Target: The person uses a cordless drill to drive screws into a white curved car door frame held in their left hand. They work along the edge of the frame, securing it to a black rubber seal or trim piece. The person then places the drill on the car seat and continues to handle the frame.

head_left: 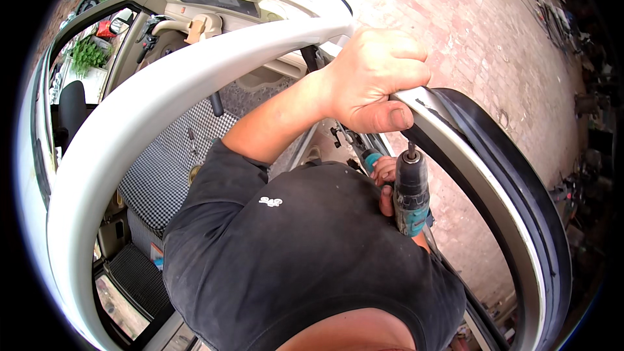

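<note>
Head view: the right hand is wrapped round the grip of a teal-and-black drill, its fingers closed and its thumb against the body. Whether a finger rests on the trigger cannot be told. The left hand is clenched over the upper end of a white door frame, fingers curled across the top and thumb laid along the near side; the fingertips are hidden.

The drill is in front of the shirt, toward its right side, below and slightly right of the left hand. Its long axis runs nearly up and down the view, with the chuck uppermost and the bit aimed at the frame's upper end, close under the left thumb. A narrow gap shows between bit and thumb; with the depth unclear, I cannot tell how far the bit is from the frame. Of the two hands, the left is nearer the bit and the right nearer the drill's body.

A black seal runs along the frame's outer side. Left of the body is a checked seat; brick paving lies beyond the frame.
</note>
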A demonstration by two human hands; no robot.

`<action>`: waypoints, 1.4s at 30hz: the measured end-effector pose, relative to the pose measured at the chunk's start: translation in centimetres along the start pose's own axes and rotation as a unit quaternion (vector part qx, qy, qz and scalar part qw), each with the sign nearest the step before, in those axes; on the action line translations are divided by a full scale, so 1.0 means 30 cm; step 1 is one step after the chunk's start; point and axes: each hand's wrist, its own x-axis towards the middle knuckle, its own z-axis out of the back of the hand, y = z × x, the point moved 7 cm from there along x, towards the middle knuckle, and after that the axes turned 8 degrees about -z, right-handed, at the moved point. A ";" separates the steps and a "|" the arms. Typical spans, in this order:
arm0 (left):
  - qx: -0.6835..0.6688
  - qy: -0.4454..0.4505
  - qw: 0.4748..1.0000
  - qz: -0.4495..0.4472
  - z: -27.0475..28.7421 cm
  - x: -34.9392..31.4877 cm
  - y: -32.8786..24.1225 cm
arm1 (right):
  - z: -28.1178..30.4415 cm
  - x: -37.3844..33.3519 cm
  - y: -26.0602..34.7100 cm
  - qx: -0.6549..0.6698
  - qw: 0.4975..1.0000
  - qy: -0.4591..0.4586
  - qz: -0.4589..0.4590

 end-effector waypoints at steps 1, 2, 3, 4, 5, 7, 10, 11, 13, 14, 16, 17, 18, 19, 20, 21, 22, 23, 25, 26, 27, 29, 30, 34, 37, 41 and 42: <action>-0.001 0.003 1.000 -0.002 0.001 0.000 0.001 | 0.000 0.000 0.000 0.000 1.000 0.000 -0.001; -0.001 0.006 1.000 -0.004 0.001 0.001 0.002 | 0.001 0.001 -0.001 -0.002 1.000 0.000 -0.001; -0.001 0.005 1.000 -0.002 0.002 0.001 0.003 | 0.000 -0.001 0.001 -0.002 1.000 0.000 0.001; -0.002 0.003 1.000 -0.001 0.000 0.001 0.003 | 0.001 -0.001 0.001 -0.001 1.000 0.001 0.001; -0.002 0.002 1.000 0.001 -0.002 0.000 0.004 | 0.001 -0.001 0.000 -0.001 1.000 0.001 0.002; -0.001 0.004 1.000 0.001 -0.001 -0.004 0.005 | 0.003 0.003 -0.001 -0.003 1.000 0.002 0.002; -0.001 0.004 1.000 0.000 0.001 -0.003 0.004 | 0.000 0.006 -0.001 -0.003 1.000 0.000 0.004; -0.003 0.003 1.000 -0.002 0.002 0.001 0.004 | -0.001 0.007 0.003 -0.006 1.000 0.001 0.003; 0.001 -0.002 1.000 0.000 0.000 -0.002 0.003 | 0.002 0.009 -0.002 -0.005 1.000 0.003 0.006; 0.002 -0.005 1.000 0.001 -0.001 -0.003 0.003 | 0.002 0.010 -0.003 -0.004 1.000 0.005 0.007; 0.003 -0.006 1.000 0.004 -0.003 -0.004 0.001 | 0.006 0.009 -0.008 -0.002 1.000 0.008 0.010; -0.005 -0.008 1.000 0.003 0.001 0.005 0.004 | 0.003 0.011 0.003 -0.008 1.000 0.001 0.007; -0.002 -0.006 1.000 0.005 0.000 0.004 0.004 | 0.005 0.013 -0.002 -0.007 1.000 0.004 0.009; 0.002 -0.005 1.000 0.007 0.001 0.004 0.004 | 0.008 0.015 -0.001 -0.006 1.000 0.005 0.010; 0.006 -0.003 1.000 0.009 0.001 0.003 0.004 | 0.008 0.014 -0.005 -0.005 1.000 0.006 0.011; 0.004 -0.005 1.000 0.008 0.002 0.003 0.004 | 0.006 0.013 -0.006 -0.005 1.000 0.007 0.011; 0.003 -0.008 1.000 0.007 0.002 0.003 0.005 | 0.010 0.013 -0.006 -0.006 1.000 0.008 0.014; 0.001 -0.010 1.000 0.007 0.002 0.003 0.005 | 0.008 0.016 -0.008 -0.007 1.000 0.008 0.012; 0.002 -0.013 1.000 0.004 -0.002 0.001 0.007 | 0.011 0.015 -0.010 -0.006 1.000 0.008 0.014; 0.001 -0.013 1.000 0.003 -0.005 0.001 0.007 | 0.011 0.015 -0.013 -0.008 1.000 0.006 0.014; 0.000 -0.015 1.000 0.004 -0.003 0.003 0.007 | 0.010 0.016 -0.009 -0.008 1.000 0.008 0.015; -0.002 -0.017 1.000 0.006 0.000 0.007 0.006 | 0.009 0.017 -0.003 -0.010 1.000 0.008 0.012; -0.002 -0.018 1.000 0.006 0.000 0.007 0.006 | 0.012 0.017 -0.003 -0.010 1.000 0.007 0.011; -0.002 -0.016 1.000 0.007 -0.001 0.006 0.007 | 0.014 0.016 -0.013 -0.008 1.000 0.007 0.007; -0.005 -0.016 1.000 0.006 -0.001 0.005 0.008 | 0.015 0.014 -0.012 -0.007 1.000 0.006 0.003; -0.003 -0.007 1.000 0.004 0.003 0.009 0.010 | 0.019 0.012 -0.021 -0.008 1.000 0.003 -0.003; -0.004 -0.009 1.000 0.005 0.003 0.008 0.010 | 0.021 0.009 -0.026 -0.007 1.000 0.002 -0.006</action>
